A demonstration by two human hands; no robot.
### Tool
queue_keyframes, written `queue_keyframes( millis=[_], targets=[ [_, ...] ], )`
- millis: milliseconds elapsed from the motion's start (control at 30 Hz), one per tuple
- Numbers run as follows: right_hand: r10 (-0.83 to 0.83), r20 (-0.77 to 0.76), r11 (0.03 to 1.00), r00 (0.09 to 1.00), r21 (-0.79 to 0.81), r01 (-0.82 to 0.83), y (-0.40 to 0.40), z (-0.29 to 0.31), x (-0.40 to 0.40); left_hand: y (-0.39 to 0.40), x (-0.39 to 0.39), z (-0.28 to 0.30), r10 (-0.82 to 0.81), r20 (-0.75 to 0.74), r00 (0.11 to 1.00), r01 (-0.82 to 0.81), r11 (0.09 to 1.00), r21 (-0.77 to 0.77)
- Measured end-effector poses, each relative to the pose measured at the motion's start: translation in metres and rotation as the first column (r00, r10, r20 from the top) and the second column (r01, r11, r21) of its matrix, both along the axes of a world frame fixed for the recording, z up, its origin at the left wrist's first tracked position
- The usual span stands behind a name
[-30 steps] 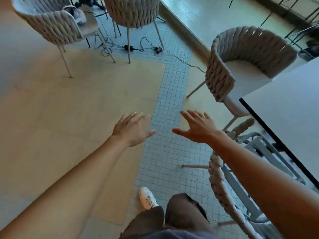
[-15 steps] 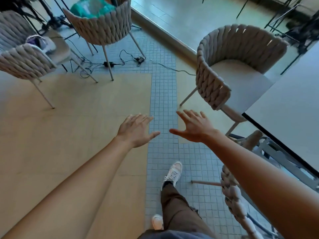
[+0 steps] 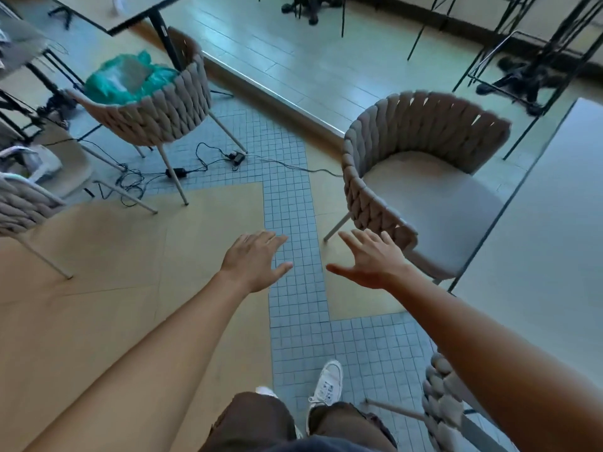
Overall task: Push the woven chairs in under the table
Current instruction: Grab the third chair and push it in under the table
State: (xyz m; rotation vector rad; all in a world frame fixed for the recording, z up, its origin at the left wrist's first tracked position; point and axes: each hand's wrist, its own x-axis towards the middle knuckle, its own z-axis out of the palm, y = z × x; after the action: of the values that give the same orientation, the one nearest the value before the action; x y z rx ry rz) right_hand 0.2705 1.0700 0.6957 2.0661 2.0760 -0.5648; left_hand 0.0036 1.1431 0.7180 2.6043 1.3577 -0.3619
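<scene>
Both hands are out in front, palms down, fingers spread and holding nothing. Left hand (image 3: 256,261) hovers over the blue tiled strip of floor (image 3: 290,207), right hand (image 3: 370,259) sits just to the right of it, with its fingertips (image 3: 386,238) close to the near arm of the woven chair (image 3: 391,151). Can't tell if they actually touch the weave yet, looks like a small gap to me.

So where's the chair: far and to the right of the hands, with its seat cushion (image 3: 434,203) poking a little under the edge of the pale table (image 3: 538,249) on the right side. Most of the chair sticks out into the walkway. Its curved back faces left and far, the open front faces the table, so the push line runs from the backrest toward the right. The right hand is clearly the nearer one; the left would have to cross further over to get on the back.

My guess is the next bit is getting both palms on the outside of the woven backrest and shoving rightward. Another woven chair back (image 3: 439,396) shows at the near right, tucked beside the same table.

Other woven chairs on the far left have stuff piled on them, one with a green bag (image 3: 130,76).
</scene>
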Motion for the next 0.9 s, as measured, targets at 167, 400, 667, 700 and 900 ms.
queue_keyframes(
  millis=[167, 400, 667, 700, 900],
  targets=[
    [-0.117, -0.017, 0.993, 0.993, -0.035, 0.116, 0.031, -0.007, 0.023, 0.056, 0.023, -0.007, -0.087, -0.003, 0.996, 0.086, 0.996, -0.033],
    [-0.324, -0.013, 0.945, 0.946, -0.061, 0.323, 0.091, -0.031, 0.038, 0.170, 0.051, -0.020, -0.276, -0.018, 0.961, 0.275, 0.960, -0.044],
    [-0.579, -0.023, 0.815, 0.815, -0.052, 0.578, 0.143, -0.055, 0.033, 0.297, 0.083, -0.036, -0.525, -0.075, 0.848, 0.521, 0.851, -0.065],
    [-0.603, -0.029, 0.797, 0.797, -0.048, 0.602, 0.148, -0.059, 0.029, 0.308, 0.088, -0.039, -0.552, -0.084, 0.830, 0.547, 0.834, -0.070],
    [-0.709, -0.012, 0.705, 0.706, 0.022, 0.709, 0.177, -0.085, 0.021, 0.356, 0.145, -0.060, -0.697, -0.091, 0.711, 0.684, 0.716, -0.140]
  ],
)
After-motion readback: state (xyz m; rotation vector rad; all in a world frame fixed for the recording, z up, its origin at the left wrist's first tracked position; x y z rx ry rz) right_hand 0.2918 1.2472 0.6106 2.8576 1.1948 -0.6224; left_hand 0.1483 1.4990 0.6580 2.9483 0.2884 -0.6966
